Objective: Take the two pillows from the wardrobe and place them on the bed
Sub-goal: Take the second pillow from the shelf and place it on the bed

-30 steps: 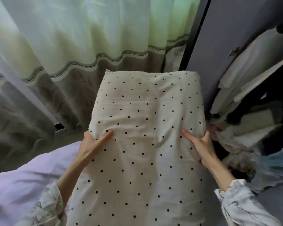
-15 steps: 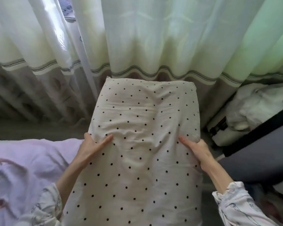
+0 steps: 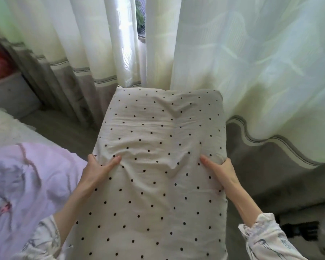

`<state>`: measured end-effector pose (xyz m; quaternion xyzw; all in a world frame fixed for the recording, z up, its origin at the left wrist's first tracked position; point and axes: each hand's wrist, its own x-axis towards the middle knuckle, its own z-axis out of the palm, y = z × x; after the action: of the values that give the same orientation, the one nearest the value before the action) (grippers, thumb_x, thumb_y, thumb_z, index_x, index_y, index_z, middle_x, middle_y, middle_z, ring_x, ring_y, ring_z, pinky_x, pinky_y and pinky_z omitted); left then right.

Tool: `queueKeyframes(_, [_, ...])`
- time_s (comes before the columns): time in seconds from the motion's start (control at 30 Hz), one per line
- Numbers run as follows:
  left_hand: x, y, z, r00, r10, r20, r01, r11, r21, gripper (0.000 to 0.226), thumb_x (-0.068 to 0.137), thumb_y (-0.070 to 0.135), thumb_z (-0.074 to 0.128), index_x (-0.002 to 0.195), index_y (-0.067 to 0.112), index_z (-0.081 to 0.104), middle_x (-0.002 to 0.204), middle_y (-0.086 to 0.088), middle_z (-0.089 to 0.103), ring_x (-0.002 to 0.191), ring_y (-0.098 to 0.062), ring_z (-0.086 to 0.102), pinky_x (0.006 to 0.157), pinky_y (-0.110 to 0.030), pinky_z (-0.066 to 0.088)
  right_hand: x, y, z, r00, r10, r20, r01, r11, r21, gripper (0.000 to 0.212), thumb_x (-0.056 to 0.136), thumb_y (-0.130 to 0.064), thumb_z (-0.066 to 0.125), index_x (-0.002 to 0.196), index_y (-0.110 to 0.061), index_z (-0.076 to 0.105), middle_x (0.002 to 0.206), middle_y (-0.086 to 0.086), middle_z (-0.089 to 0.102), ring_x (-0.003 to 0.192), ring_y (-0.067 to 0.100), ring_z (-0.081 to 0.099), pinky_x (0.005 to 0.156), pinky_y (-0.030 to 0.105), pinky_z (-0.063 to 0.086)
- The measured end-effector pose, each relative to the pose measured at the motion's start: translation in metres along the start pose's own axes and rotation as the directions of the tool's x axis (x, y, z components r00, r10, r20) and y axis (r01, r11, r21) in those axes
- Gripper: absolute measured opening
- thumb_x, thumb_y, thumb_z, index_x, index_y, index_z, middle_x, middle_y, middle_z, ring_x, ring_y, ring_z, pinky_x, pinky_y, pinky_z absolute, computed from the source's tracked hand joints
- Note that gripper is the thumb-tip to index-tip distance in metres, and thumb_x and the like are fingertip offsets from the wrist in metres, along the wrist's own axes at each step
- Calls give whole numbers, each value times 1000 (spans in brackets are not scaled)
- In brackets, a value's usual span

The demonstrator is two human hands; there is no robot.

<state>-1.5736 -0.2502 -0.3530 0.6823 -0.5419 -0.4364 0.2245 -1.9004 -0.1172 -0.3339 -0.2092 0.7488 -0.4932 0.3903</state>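
Cream polka-dot pillow (image 3: 158,166) was held out in front of the person, carried in the air between both hands, its far end near the curtain (image 3: 251,62). Left hand (image 3: 96,169) and right hand (image 3: 219,169) each clamped a side edge, thumbs pressed on top, the other fingers hidden underneath. Bed (image 3: 26,175) with pale lilac cover lay to the left, pillow not yet over it. Risks: the soft filling could sag and slip out of the side grip; the far corner could snag the curtain on the swing left.

The bed (image 3: 11,128) at left carries a rumpled pale pink duvet (image 3: 26,181).
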Motion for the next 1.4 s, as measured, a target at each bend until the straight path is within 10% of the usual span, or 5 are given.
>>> queueKeyframes(0.63, [181, 37, -17, 863, -350, -364, 219, 909, -355, 120, 47, 74, 68, 139, 16, 17, 145, -14, 37, 129, -33, 40, 98, -43, 36, 279, -160, 217, 905, -36, 424, 173, 941, -289, 96, 52, -53, 83, 128, -17, 36, 117, 4, 53, 104, 27, 56, 89, 49, 51])
queueKeyframes(1.4, [321, 61, -128, 222, -692, -687, 169, 722, -672, 100, 70, 48, 73, 144, 9, 18, 151, -7, 29, 138, -24, 28, 107, -34, 23, 391, -305, 598, 349, -7, 937, 404, 904, -144, 63, 59, -40, 84, 111, -13, 60, 103, 4, 71, 89, 17, 69, 78, 37, 57])
